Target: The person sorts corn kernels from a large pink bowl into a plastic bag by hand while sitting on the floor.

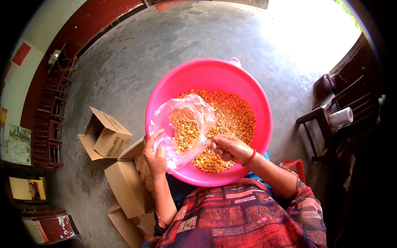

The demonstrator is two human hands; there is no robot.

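A large pink plastic basin (pixel 201 66) rests at my lap, with many loose dried corn kernels (pixel 235 114) in it. A clear plastic bag (pixel 203 116) lies spread in its left half, its mouth wide and kernels showing through or within it. My left hand (pixel 156 155) is at the basin's left rim against the bag's gathered edge, thumb and forefinger apart; how firmly it grips is hard to tell. Just right of the bag, over the kernels, my right hand (pixel 229 148) has its fingers curled around some corn kernels, with a red bracelet at the wrist.
Open cardboard boxes (pixel 130 186) stand left of my legs, another cardboard box (pixel 114 136) beyond them. At the right are a dark wooden chair (pixel 313 117) bearing a white roll (pixel 340 117), and a red plastic stool (pixel 297 169). Wooden chairs (pixel 49 130) line the left wall.
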